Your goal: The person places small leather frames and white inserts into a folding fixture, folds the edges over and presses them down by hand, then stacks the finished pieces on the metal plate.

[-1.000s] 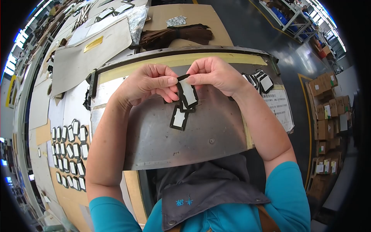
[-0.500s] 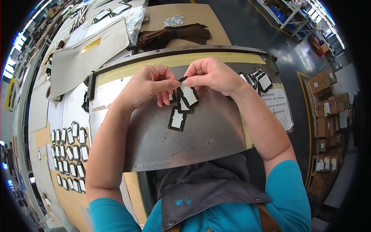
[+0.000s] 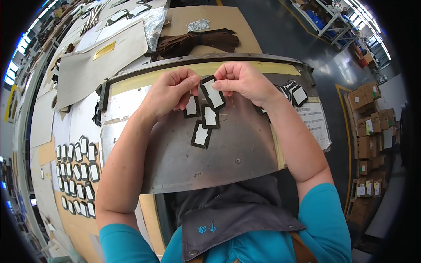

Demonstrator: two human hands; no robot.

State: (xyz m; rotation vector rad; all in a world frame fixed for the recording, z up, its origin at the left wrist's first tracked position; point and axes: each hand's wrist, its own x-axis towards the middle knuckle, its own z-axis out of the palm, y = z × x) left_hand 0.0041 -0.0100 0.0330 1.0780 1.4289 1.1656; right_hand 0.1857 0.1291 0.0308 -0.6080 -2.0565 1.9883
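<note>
My right hand (image 3: 241, 83) pinches the upper right edge of a black-framed white piece (image 3: 213, 94), which hangs tilted over the metal work surface (image 3: 193, 168). Just left of that piece is my left hand (image 3: 177, 90), its thumb and forefinger pressed together near the piece's top corner; whether anything is between them is too small to make out. Below the hands several similar pieces lie on the metal: one (image 3: 191, 106) partly under my left fingers, one (image 3: 210, 116) in the middle, and a lower one (image 3: 201, 135) touching it.
Rows of similar pieces (image 3: 76, 171) lie on the table at the left. Another bunch (image 3: 298, 94) sits beyond my right wrist, near a printed sheet (image 3: 311, 120). Behind the metal surface's raised back edge lies a brown bundle (image 3: 197, 43). Cardboard boxes (image 3: 366, 127) stand at the far right.
The held piece has been lifted and shifted slightly, uncovering more of the pieces beneath. My left hand has drawn a little away from it, and my right thumb now lies farther over its edge.
</note>
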